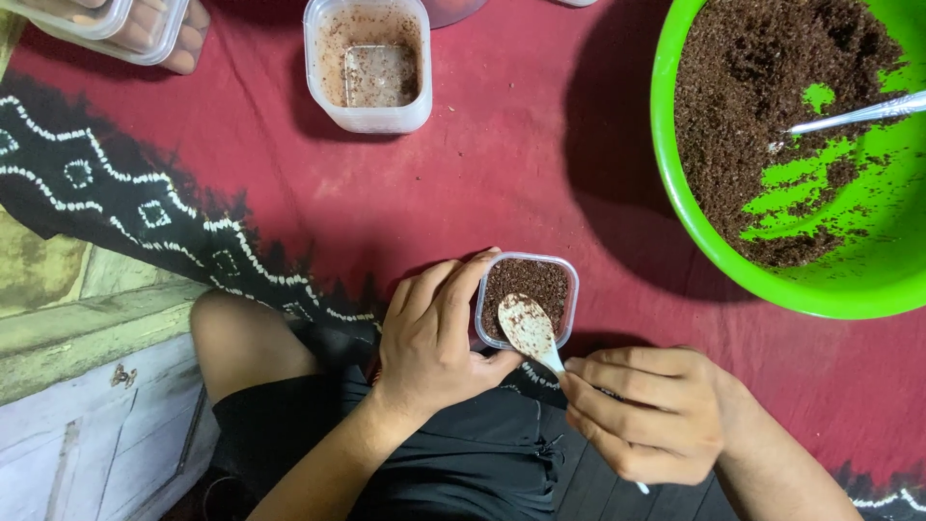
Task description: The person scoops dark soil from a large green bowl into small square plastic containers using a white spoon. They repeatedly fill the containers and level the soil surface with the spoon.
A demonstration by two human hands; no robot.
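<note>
Small clear tub (527, 301): filled with brown crumb, left hand (436, 338) fingers gripping side. Right hand (648, 413) fingers pinching white spoon (530, 330), pressing surface. Second tub (367, 64): nearly empty. Green bowl (772, 280): crumb remaining.

Head camera, straight down, close over the lap (single view)

red cloth (502, 183) with black-and-white border, bright green bowl (675, 260), dark brown crumbs (752, 87).

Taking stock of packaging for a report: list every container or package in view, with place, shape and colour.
Small clear tub: centre, in left hand, squarish, full of dark crumbs.
Empty clear tub: top centre, squarish, crumb-dusted inside.
Stacked clear tubs: top left corner, contents brownish.
Green bowl: right, round, holding dark crumbs.
No labels, signs or screens.
</note>
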